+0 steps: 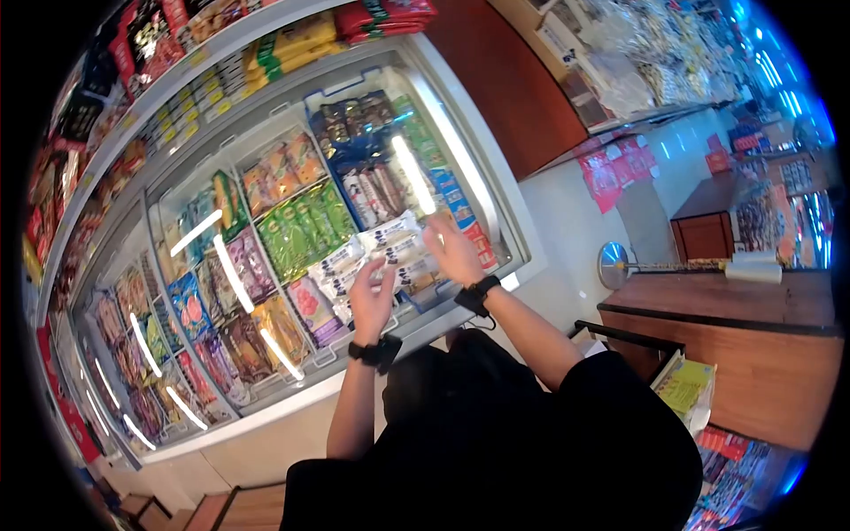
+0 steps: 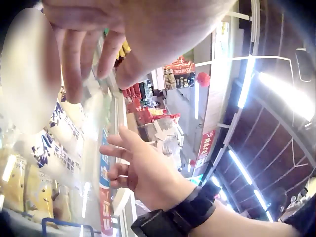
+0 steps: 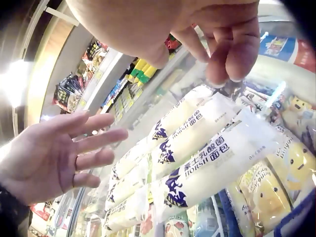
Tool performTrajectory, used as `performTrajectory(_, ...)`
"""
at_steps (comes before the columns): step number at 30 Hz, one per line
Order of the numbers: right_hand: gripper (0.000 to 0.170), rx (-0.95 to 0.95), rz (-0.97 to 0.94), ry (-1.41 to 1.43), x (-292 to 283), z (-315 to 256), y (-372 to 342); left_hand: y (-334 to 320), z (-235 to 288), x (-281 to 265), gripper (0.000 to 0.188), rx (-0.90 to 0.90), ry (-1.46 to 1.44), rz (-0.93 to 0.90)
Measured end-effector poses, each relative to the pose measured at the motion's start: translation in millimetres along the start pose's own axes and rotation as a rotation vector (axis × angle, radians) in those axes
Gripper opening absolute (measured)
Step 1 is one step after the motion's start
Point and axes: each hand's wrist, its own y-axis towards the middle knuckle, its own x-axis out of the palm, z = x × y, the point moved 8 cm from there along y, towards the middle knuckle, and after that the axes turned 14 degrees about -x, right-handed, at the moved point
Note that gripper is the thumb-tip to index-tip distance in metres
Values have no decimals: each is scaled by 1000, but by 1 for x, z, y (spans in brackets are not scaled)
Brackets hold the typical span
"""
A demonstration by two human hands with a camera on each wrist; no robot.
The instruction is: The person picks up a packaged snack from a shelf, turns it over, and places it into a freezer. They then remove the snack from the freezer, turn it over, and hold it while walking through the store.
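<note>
Near the freezer's [image 1: 512,208] front corner, white packs [image 3: 200,165] lie label-up side by side, probably so all read alike, while the left hand [image 1: 371,296], fingers loose, and right hand [image 1: 453,252], lightly bent, flank them, grasping nothing.

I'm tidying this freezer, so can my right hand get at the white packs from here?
Yes, most likely: the right hand looks empty and is right beside the white packs, with nothing seeming to block it.
</note>
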Motion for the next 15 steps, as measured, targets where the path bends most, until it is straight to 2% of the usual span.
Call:
performTrajectory(2, 41, -82, 44, -18, -21, -11, -23, -16, 3, -1, 25, -23, -66, -96)
performTrajectory(4, 40, -11, 3, 31, -38, -14, -55, -30, -8, 2, 22, -76, -36, -171)
performTrajectory(6, 38, 273, -115, 153, -54, -14, -91, -45, -8, 10, 21, -24, -82, -217)
performTrajectory(9, 37, 324, -84, 156, -62, 10, -149, -62, 3, 34, 18, 25, 4, -267)
performTrajectory(12, 37, 262, -14, 135, -84, 29, -189, -87, 25, 78, 17, 30, 38, -298)
performTrajectory(15, 36, 298, 92, 218, -143, 38, -220, -120, 52, 150, 17, 97, 44, -432)
